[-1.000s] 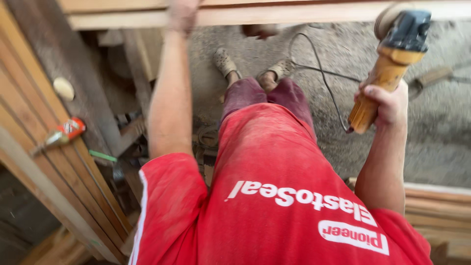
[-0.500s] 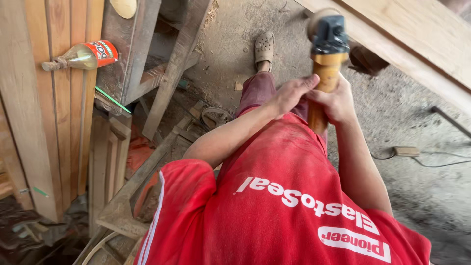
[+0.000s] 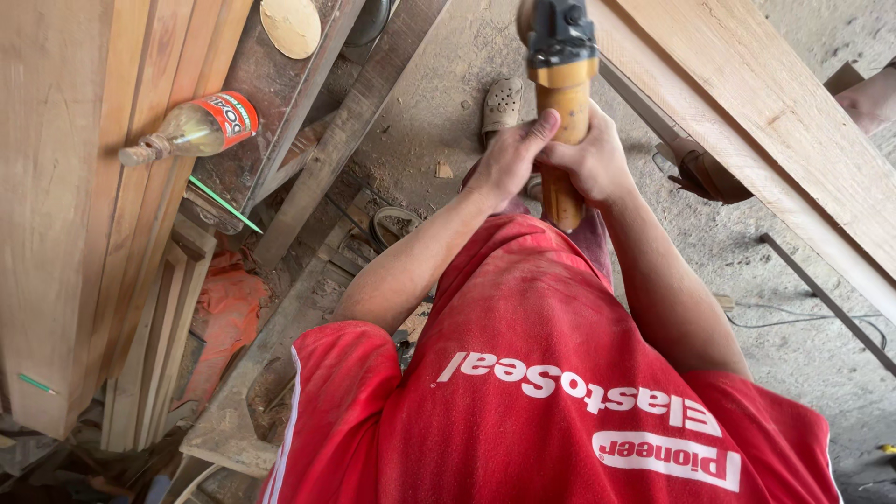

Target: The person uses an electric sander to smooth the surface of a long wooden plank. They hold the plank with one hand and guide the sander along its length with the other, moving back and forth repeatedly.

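Both hands, left hand [image 3: 509, 159] and right hand [image 3: 593, 159], fingers wrapped tight round yellow angle grinder [image 3: 563, 103], held upright just left of long plank [image 3: 747, 103]. Risks: kickback against plank edge; snagged cord [image 3: 793, 322] on floor.

Soft daylight, sharp focus, wide-angle edge distortion

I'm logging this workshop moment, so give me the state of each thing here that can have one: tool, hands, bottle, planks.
power tool: upright in both hands, head up, clear of the wood.
left hand: shut on the tool's handle.
right hand: shut on the same handle.
plastic bottle: lying on its side, partly filled with a pale liquid.
long plank: lying across at the right, untouched.
stacked boards: piled side by side at the left.
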